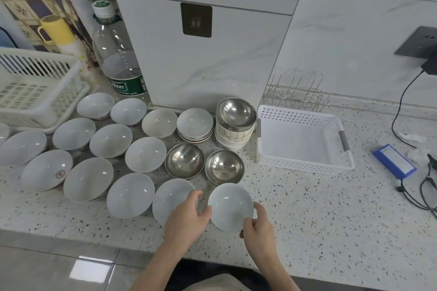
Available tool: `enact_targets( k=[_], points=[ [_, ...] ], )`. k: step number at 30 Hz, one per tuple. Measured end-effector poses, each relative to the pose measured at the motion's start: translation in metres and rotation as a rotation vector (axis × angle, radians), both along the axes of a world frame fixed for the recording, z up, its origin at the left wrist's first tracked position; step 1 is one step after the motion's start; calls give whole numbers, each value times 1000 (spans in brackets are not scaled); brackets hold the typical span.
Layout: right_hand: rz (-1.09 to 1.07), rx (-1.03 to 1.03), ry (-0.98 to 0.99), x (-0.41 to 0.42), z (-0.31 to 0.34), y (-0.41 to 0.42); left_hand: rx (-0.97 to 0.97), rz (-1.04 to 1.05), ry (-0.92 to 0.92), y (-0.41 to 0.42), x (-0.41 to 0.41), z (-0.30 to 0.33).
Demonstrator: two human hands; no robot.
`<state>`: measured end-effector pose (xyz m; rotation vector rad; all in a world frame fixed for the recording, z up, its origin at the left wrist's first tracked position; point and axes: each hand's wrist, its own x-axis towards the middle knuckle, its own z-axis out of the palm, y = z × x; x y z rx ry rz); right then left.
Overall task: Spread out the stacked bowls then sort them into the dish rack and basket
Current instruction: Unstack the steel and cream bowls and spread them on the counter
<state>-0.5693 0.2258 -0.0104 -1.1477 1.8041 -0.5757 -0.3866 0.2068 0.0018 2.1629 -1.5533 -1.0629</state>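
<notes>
Fingers of the right hand (256, 225) pinch a round pale-blue ceramic bowl's (230, 206) near rim; the left hand (189, 216) curls against its other side. Beneath them, speckled stone counter (307, 215); beyond, white marble-look tiled wall (208, 58); far left, clear plastic water bottle (118, 58), label partly reading "tbon".

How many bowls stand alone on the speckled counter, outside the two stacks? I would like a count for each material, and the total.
White ceramic bowls: 13 (one is cut off by the left edge of the picture, one is held by the right hand)
Stainless steel bowls: 2
Total: 15
</notes>
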Motion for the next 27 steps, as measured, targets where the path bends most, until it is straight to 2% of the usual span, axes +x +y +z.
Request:
enact_targets(
  k=[12,22,27],
  points=[
    [100,46,-12,12,-7,2,-38,-89,-212,2,2,0],
    [147,67,-19,13,-7,-1,-64,-119,-272,1,0,-3],
    [167,93,-38,10,-9,-4,-59,-104,-247,1,0,-5]
  ],
)
